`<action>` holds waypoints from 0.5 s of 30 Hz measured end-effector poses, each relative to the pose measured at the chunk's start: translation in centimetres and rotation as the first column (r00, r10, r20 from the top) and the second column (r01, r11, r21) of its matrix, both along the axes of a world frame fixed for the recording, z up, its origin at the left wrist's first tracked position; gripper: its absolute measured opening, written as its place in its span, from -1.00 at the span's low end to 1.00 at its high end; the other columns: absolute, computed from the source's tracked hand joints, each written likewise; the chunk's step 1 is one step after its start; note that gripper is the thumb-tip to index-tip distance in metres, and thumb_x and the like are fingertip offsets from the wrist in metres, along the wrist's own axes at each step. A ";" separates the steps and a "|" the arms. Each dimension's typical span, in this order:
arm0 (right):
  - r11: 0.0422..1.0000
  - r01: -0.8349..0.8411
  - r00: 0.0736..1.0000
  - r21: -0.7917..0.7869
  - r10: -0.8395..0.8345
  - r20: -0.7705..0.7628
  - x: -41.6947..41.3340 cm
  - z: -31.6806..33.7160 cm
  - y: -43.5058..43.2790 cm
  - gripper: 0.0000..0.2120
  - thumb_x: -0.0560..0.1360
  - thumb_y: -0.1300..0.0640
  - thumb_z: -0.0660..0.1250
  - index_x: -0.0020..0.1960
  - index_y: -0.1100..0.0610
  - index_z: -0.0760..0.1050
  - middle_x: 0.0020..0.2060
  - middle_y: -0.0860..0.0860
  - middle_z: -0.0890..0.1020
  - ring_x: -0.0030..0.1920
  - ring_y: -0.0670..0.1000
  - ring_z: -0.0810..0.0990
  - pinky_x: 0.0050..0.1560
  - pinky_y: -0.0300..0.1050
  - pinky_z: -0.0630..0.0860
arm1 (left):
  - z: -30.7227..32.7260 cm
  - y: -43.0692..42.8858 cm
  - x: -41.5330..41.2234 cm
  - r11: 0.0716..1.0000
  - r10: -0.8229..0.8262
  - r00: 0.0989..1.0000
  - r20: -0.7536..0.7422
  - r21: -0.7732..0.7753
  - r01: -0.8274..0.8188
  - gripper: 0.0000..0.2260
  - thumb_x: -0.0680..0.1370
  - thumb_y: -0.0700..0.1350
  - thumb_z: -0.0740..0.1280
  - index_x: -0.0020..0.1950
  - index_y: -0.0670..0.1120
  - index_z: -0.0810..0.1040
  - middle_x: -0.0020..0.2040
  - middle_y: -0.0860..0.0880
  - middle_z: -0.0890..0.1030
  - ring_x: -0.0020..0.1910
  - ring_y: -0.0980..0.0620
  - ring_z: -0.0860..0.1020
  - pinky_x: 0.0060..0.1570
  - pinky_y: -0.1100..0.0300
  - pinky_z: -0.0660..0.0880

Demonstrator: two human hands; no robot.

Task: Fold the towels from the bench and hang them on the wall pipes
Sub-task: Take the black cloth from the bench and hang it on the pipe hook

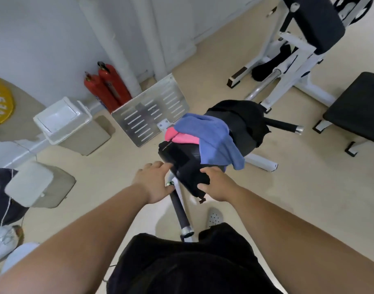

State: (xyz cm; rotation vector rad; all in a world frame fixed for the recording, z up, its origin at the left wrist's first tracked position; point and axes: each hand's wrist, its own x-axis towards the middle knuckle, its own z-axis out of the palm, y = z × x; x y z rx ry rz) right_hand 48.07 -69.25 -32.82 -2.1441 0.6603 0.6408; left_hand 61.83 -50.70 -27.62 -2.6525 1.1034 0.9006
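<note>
Hands at bench (pixel 173 150) near end: left hand (pixel 154 181) flat, fingers straight on black towel (pixel 189 177); right hand (pixel 216 185) pinches same towel, thumb against fingers. Just beyond right hand, blue towel (pixel 213 141) overlaps pink towel (pixel 182 137).

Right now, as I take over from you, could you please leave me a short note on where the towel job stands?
Left hand: fingers lie on the left edge of the black cloth at the near end of the black padded bench; grip unclear.
Right hand: pinches that cloth's near right edge.
The crumpled blue towel lies mid-bench, partly over a pink towel. Another black cloth sits at the far end.
Done: nothing visibly folded or hung; the white wall pipe shows no towel.
Left: fold each towel and hang it.
</note>
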 end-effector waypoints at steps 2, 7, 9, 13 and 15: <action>0.998 0.043 0.999 0.038 -0.043 -0.003 1.1 -1.3 -0.6 -0.35 0.59 -0.06 0.32 0.59 0.07 0.17 0.57 0.08 0.21 0.50 0.15 0.32 0.43 0.08 0.38 | -1.0 -1.2 0.8 1.000 0.004 0.999 -0.046 0.003 -0.004 -0.34 0.55 0.19 0.28 0.61 0.15 0.13 0.59 0.02 0.25 0.49 -0.15 0.30 0.37 -0.05 0.35; 0.980 0.179 0.984 0.091 -0.177 -0.036 2.6 -4.1 -0.1 -0.33 0.58 -0.04 0.34 0.58 0.09 0.16 0.55 0.04 0.24 0.45 0.12 0.38 0.35 0.02 0.43 | -3.9 -3.3 2.7 0.999 -0.032 0.981 -0.190 0.037 0.039 -0.33 0.58 0.14 0.28 0.63 0.18 0.07 0.66 0.12 0.00 0.57 -0.06 0.23 0.45 0.00 0.30; 0.970 0.240 0.971 0.029 -0.240 -0.007 3.1 -4.9 0.6 -0.38 0.56 -0.07 0.37 0.50 0.09 0.23 0.45 0.07 0.35 0.36 0.14 0.45 0.25 0.07 0.49 | -5.0 -3.5 3.7 0.997 -0.056 0.971 -0.234 0.040 0.067 -0.31 0.57 0.08 0.30 0.64 0.17 0.06 0.66 0.16 -0.04 0.57 -0.03 0.23 0.45 0.02 0.31; 0.920 0.387 0.922 -0.063 -0.386 0.027 4.1 -6.0 2.9 -0.29 0.39 -0.17 0.52 0.38 0.07 0.29 0.30 0.04 0.43 0.27 0.12 0.46 0.20 0.09 0.53 | -6.3 -2.7 5.5 0.991 -0.120 0.943 -0.312 0.018 0.132 -0.28 0.55 0.01 0.33 0.64 0.14 0.05 0.66 0.17 -0.09 0.56 -0.03 0.25 0.44 0.01 0.33; 0.890 0.432 0.900 -0.146 -0.435 0.016 4.5 -6.7 4.0 -0.25 0.31 -0.22 0.57 0.31 0.05 0.31 0.25 0.02 0.42 0.23 0.12 0.45 0.16 0.09 0.54 | -6.7 -2.4 6.2 0.974 -0.208 0.928 -0.308 0.018 0.225 -0.25 0.54 0.01 0.33 0.65 0.12 0.02 0.67 0.12 -0.10 0.55 -0.06 0.26 0.44 -0.02 0.33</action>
